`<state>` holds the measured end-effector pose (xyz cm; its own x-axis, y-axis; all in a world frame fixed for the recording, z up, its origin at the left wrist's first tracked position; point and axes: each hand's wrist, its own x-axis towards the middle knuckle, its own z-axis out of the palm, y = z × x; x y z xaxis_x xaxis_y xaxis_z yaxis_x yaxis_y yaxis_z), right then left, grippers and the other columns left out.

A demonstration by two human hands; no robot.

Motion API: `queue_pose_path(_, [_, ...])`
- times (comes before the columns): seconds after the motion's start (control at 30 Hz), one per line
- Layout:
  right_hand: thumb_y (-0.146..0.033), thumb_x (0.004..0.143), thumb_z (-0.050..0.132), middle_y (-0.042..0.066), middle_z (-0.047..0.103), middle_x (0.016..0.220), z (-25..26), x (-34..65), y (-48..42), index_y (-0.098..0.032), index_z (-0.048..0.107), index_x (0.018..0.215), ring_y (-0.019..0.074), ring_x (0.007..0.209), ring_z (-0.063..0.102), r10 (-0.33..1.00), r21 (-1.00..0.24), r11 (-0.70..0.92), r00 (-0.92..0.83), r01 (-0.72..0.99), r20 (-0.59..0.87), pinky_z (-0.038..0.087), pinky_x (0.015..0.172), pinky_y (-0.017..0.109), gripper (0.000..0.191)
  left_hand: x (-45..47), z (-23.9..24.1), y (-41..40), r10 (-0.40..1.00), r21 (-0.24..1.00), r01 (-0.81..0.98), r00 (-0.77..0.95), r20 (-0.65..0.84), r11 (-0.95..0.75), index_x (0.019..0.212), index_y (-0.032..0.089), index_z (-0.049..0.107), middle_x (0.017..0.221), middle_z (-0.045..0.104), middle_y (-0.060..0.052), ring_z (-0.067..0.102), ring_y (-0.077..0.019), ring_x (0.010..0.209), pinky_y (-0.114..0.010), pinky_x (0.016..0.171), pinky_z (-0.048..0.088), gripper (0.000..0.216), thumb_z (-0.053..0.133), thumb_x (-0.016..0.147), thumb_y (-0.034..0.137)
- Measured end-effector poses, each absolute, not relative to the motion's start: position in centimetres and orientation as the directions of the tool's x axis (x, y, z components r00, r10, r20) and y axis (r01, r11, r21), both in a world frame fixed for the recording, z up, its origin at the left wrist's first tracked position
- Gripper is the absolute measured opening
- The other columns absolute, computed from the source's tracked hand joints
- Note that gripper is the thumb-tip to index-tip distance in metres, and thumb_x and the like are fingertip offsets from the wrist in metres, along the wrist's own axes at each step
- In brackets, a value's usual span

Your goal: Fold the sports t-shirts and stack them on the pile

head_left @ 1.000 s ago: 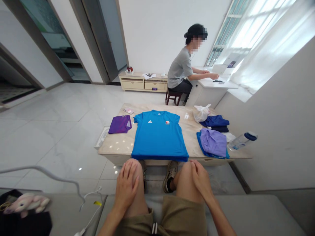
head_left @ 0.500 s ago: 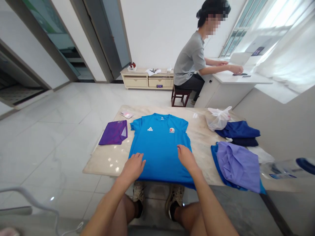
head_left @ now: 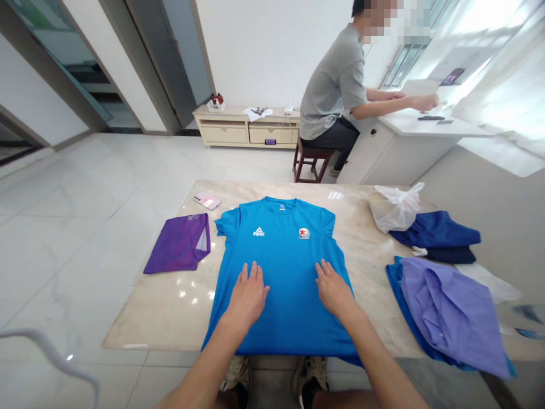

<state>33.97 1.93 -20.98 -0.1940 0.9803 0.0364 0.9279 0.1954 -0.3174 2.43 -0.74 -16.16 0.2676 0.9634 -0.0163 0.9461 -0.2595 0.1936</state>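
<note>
**Soft, Slippery and Spread Flat**

We have a blue T-shirt (head_left: pixel 281 284) lying front-up on a marble-topped table (head_left: pixel 162 324), collar pointing away from us and its hem drooping over the near edge. Our left hand (head_left: pixel 248 295) and right hand (head_left: pixel 334 291) rest palm-down on its lower front, one on each side of the middle. The fingers (head_left: pixel 254 271) are open and lightly spread, pressing on the cloth without pinching or gathering it, so neither hand has a real hold on anything.

The shirt looks light and limp, a thin synthetic knit with no stiffness of its own. On polished stone it may slide easily, and it will likely crease or bunch under any sideways drag. The surest places to take hold seem to be the shoulder seams or the double layer at the hem, pinching both layers together.

A purple garment (head_left: pixel 179 243) lies just left of the shirt, with a pink phone (head_left: pixel 206 200) beyond it. To the right are a plastic bag (head_left: pixel 395 209), folded navy clothes (head_left: pixel 434 233) and a lavender shirt (head_left: pixel 447 312). Well beyond the table, a co-worker (head_left: pixel 336 85) sits at a white desk.
</note>
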Motion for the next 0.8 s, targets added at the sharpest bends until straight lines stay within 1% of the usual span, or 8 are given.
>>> queue_pose_path(0.17, [-0.021, 0.099, 0.056, 0.028, 0.071, 0.144, -18.3, 34.0, 1.9, -0.007, 0.075, 0.140, 0.0391, 0.136, 0.071, 0.964, -0.317, 0.170, -0.225, 0.933, -0.144, 0.056, 0.114, 0.050, 0.047, 3.5, -15.3, -2.5, 0.938, 0.104, 0.988, 0.139, -0.318, -0.111, 0.156, -0.002, 0.061, 0.158, 0.054, -0.040, 0.057, -0.0528, 0.149, -0.063, 0.105, 0.059, 0.066, 0.054, 0.099, 0.032])
queue_pose_path(0.23, [-0.025, 0.102, 0.056, 0.025, 0.080, 0.127, -16.7, 34.6, 1.5, -0.012, 0.080, 0.129, 0.0366, 0.119, 0.078, 0.955, -0.316, 0.128, -0.202, 0.940, -0.216, 0.059, 0.102, 0.044, 0.038, 4.6, -13.7, -3.9, 0.906, 0.070, 0.991, 0.136, -0.400, -0.118, 0.145, 0.002, 0.072, 0.148, 0.065, -0.039, 0.065, -0.0513, 0.140, -0.060, 0.098, 0.061, 0.056, 0.056, 0.098, 0.029])
queue_pose_path(0.33, [-0.032, 0.106, 0.055, 0.021, 0.083, 0.105, -14.9, 36.5, 0.9, -0.016, 0.083, 0.109, 0.0326, 0.098, 0.081, 0.963, -0.264, -0.039, -0.034, 0.964, -0.266, 0.057, 0.087, 0.037, 0.032, 5.4, -10.7, -5.9, 0.861, 0.085, 0.987, 0.159, -0.482, -0.134, 0.124, 0.011, 0.084, 0.120, 0.080, -0.031, 0.079, -0.0423, 0.115, -0.050, 0.089, 0.062, 0.042, 0.052, 0.105, 0.030])
queue_pose_path(0.43, [-0.035, 0.106, 0.056, 0.022, 0.082, 0.104, -14.3, 38.7, 1.0, -0.016, 0.082, 0.112, 0.0336, 0.098, 0.080, 0.964, -0.220, -0.218, 0.175, 0.951, -0.199, 0.054, 0.083, 0.037, 0.033, 5.5, -8.4, -7.1, 0.881, 0.089, 0.989, 0.144, -0.450, -0.116, 0.142, 0.007, 0.075, 0.113, 0.081, -0.030, 0.080, -0.0400, 0.108, -0.046, 0.086, 0.061, 0.046, 0.054, 0.108, 0.030])
queue_pose_path(0.5, [-0.040, 0.108, 0.055, 0.021, 0.082, 0.107, -14.6, 39.8, 1.6, -0.015, 0.080, 0.117, 0.0342, 0.102, 0.080, 0.943, -0.261, -0.324, 0.288, 0.909, -0.169, 0.053, 0.084, 0.037, 0.037, 5.7, -7.5, -7.2, 0.905, 0.120, 0.983, 0.175, -0.388, -0.138, 0.154, 0.005, 0.065, 0.119, 0.079, -0.032, 0.078, -0.0417, 0.113, -0.048, 0.089, 0.060, 0.053, 0.056, 0.108, 0.030])
queue_pose_path(0.57, [-0.044, 0.109, 0.053, 0.021, 0.082, 0.109, -15.5, 40.3, 2.3, -0.012, 0.078, 0.121, 0.0336, 0.104, 0.079, 0.914, -0.324, -0.405, 0.367, 0.855, -0.176, 0.053, 0.084, 0.036, 0.043, 6.1, -6.9, -7.0, 0.908, 0.181, 0.967, 0.232, -0.350, -0.177, 0.157, 0.007, 0.062, 0.124, 0.078, -0.031, 0.076, -0.0432, 0.119, -0.050, 0.093, 0.059, 0.055, 0.054, 0.109, 0.033])
queue_pose_path(0.7, [-0.051, 0.106, 0.058, 0.026, 0.080, 0.111, -17.4, 40.0, 3.7, -0.003, 0.074, 0.128, 0.0353, 0.108, 0.078, 0.887, -0.342, -0.461, 0.438, 0.819, -0.147, 0.054, 0.088, 0.037, 0.055, 7.2, -6.0, -6.6, 0.868, 0.277, 0.936, 0.314, -0.384, -0.216, 0.160, 0.013, 0.060, 0.132, 0.077, -0.028, 0.073, -0.0430, 0.127, -0.053, 0.103, 0.056, 0.056, 0.051, 0.111, 0.038])
queue_pose_path(0.8, [-0.046, 0.102, 0.064, 0.025, 0.081, 0.108, -17.9, 39.2, 4.4, -0.005, 0.078, 0.119, 0.0366, 0.108, 0.077, 0.897, -0.327, -0.442, 0.422, 0.835, -0.134, 0.054, 0.089, 0.038, 0.047, 7.5, -5.1, -6.7, 0.826, 0.329, 0.915, 0.366, -0.429, -0.235, 0.163, 0.014, 0.058, 0.138, 0.075, -0.028, 0.070, -0.0427, 0.132, -0.056, 0.110, 0.055, 0.058, 0.052, 0.110, 0.038])
